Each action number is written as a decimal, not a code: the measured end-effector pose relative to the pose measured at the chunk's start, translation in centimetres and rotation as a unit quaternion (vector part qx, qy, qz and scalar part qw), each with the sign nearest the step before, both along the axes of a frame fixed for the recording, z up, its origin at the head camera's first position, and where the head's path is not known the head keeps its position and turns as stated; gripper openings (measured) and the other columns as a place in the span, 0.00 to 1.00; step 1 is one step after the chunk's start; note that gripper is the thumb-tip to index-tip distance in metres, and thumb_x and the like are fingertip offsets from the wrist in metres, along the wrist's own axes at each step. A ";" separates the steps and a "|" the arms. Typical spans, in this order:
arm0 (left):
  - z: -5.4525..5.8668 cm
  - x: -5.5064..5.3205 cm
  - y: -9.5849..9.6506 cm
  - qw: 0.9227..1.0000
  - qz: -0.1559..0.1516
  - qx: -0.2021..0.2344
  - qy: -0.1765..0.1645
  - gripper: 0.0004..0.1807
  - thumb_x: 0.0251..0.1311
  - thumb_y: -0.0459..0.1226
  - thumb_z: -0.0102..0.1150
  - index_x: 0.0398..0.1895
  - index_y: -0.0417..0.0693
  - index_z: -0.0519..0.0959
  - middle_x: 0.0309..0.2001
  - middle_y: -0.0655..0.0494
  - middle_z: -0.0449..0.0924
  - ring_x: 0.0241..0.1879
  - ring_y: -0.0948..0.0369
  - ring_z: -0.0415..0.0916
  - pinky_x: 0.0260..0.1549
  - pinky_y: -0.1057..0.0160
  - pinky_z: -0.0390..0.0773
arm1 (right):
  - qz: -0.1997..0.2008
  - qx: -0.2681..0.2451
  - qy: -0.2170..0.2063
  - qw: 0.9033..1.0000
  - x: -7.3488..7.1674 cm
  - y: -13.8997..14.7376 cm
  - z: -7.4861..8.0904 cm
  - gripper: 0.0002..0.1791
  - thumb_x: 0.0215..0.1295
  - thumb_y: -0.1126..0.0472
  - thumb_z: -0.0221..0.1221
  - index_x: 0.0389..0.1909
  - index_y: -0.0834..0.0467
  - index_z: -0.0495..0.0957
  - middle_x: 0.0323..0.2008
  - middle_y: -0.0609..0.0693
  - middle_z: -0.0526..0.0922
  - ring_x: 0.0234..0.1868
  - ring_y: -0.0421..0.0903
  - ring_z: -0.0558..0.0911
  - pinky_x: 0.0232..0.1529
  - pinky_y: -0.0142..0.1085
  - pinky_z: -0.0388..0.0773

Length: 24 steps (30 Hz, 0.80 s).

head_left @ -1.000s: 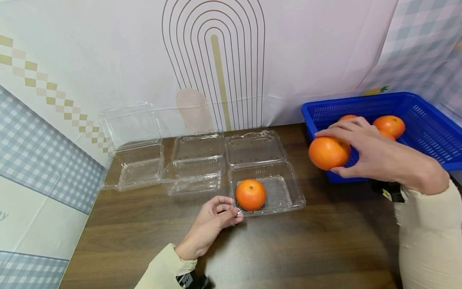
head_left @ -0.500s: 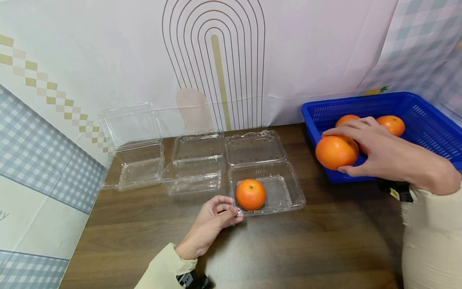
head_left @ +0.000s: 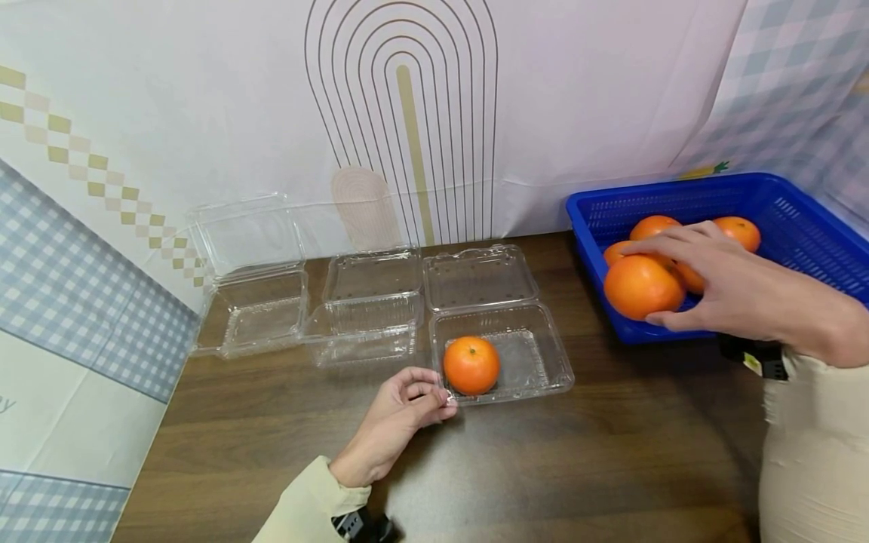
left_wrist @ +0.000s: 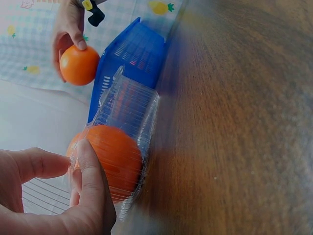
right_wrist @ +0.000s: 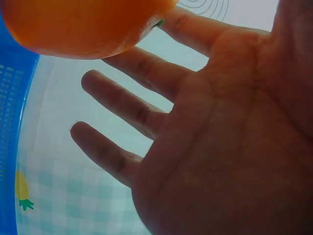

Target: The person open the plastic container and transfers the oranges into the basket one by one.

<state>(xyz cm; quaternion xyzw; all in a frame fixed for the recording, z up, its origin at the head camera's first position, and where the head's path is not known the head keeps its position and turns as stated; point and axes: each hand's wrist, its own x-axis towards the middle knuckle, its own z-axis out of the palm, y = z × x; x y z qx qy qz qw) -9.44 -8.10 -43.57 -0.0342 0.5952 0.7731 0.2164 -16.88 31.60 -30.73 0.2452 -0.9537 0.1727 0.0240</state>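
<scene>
My right hand (head_left: 729,283) grips an orange (head_left: 640,290) between thumb and fingers, over the near left side of the blue basket (head_left: 781,185). In the right wrist view, the ring and little fingers stretch out apart from this orange (right_wrist: 88,24). Several other oranges (head_left: 655,226) lie in the basket, some partly hidden by the hand. With thumb and fingertips, my left hand (head_left: 400,411) pinches the near left corner of a clear plastic clamshell box (head_left: 529,358), whose lid lies back. One orange (head_left: 471,366) sits in the left part of this box, also visible through its wall in the left wrist view.
Two more clear clamshell boxes stand open to the left, a middle one (head_left: 370,343) and a far-left one (head_left: 265,320) with its lid raised against the wall (head_left: 577,98). All rest on a dark wooden table (head_left: 543,467).
My right hand has drawn the orange a little to the right, further over the basket, and more of the oranges there now shows. The left hand has stayed at the box corner.
</scene>
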 end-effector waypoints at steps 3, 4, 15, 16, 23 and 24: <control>0.0 0.0 0.0 1.000 0.000 0.001 0.000 0.15 0.66 0.23 0.56 0.54 0.30 0.67 0.35 0.54 0.80 0.35 0.63 0.84 0.44 0.67 0.87 | -0.012 0.012 -0.009 1.000 0.0 0.2 0.0 0.47 0.41 0.55 0.82 0.67 0.48 0.74 0.64 0.65 0.75 0.60 0.66 0.66 0.55 0.59 0.63; 0.0 0.0 0.0 1.000 0.000 0.001 0.000 0.15 0.66 0.23 0.56 0.54 0.30 0.67 0.35 0.54 0.80 0.35 0.63 0.84 0.44 0.67 0.87 | -0.013 0.013 -0.011 1.000 0.0 0.3 0.0 0.47 0.41 0.55 0.82 0.67 0.49 0.74 0.64 0.66 0.75 0.60 0.67 0.66 0.55 0.59 0.63; -0.1 0.0 0.0 1.000 0.001 0.002 0.000 0.15 0.66 0.23 0.55 0.53 0.29 0.67 0.34 0.54 0.80 0.35 0.63 0.84 0.44 0.67 0.87 | -0.014 0.028 -0.004 0.999 -0.1 0.8 -0.3 0.46 0.41 0.55 0.82 0.66 0.52 0.74 0.63 0.66 0.76 0.60 0.65 0.68 0.51 0.53 0.64; -0.1 0.0 0.0 1.000 0.001 0.002 0.000 0.15 0.66 0.23 0.55 0.53 0.30 0.67 0.34 0.55 0.80 0.35 0.63 0.84 0.44 0.67 0.87 | -0.014 0.030 -0.002 0.999 -0.2 0.9 -0.3 0.46 0.41 0.55 0.82 0.66 0.52 0.75 0.63 0.66 0.76 0.59 0.65 0.69 0.51 0.52 0.64; -0.1 0.0 0.0 1.000 -0.001 0.003 0.002 0.15 0.66 0.23 0.56 0.53 0.29 0.67 0.34 0.54 0.80 0.35 0.64 0.85 0.43 0.68 0.87 | -0.028 0.047 -0.012 0.998 -0.4 1.2 -0.5 0.47 0.41 0.54 0.82 0.66 0.53 0.74 0.63 0.67 0.77 0.60 0.66 0.69 0.51 0.59 0.70; -0.1 0.0 0.0 1.000 -0.001 0.003 0.002 0.15 0.66 0.23 0.56 0.53 0.29 0.67 0.34 0.54 0.80 0.35 0.63 0.84 0.43 0.67 0.87 | -0.031 0.049 -0.015 0.998 -0.4 1.3 -0.4 0.47 0.42 0.53 0.82 0.66 0.53 0.74 0.63 0.67 0.76 0.60 0.66 0.69 0.51 0.59 0.70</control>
